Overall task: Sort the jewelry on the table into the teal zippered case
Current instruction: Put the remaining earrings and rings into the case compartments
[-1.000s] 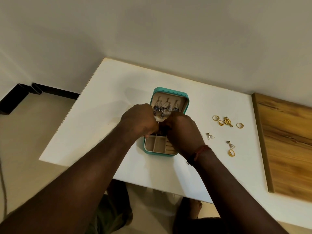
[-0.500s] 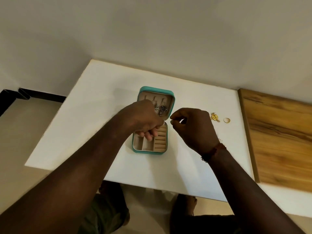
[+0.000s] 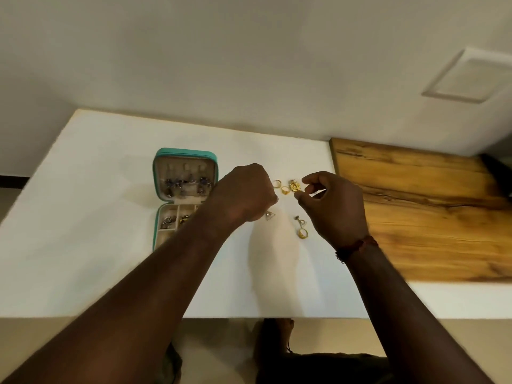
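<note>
The teal zippered case (image 3: 185,154) lies open left of centre on the white table (image 3: 97,245). Earrings hang in its raised lid, and more jewelry sits in its base compartments. My left hand (image 3: 243,195) is curled just right of the case, beside a silver triangular earring (image 3: 269,215); its fingers are hidden. My right hand (image 3: 332,206) pinches thumb and forefinger on the right edge of a gold flower piece (image 3: 293,186). Two gold rings (image 3: 281,186) lie between my hands. A silver drop earring (image 3: 300,220) and another gold ring (image 3: 302,233) lie nearer me.
A wooden board (image 3: 429,217) covers the table's right end, close to my right hand. A pale wall runs along the back. The table's front edge (image 3: 194,317) is near me, with my legs below it.
Both hands left the case and moved right to the loose jewelry. The right hand now pinches at the gold flower piece. My view has shifted, so the case sits further left.
</note>
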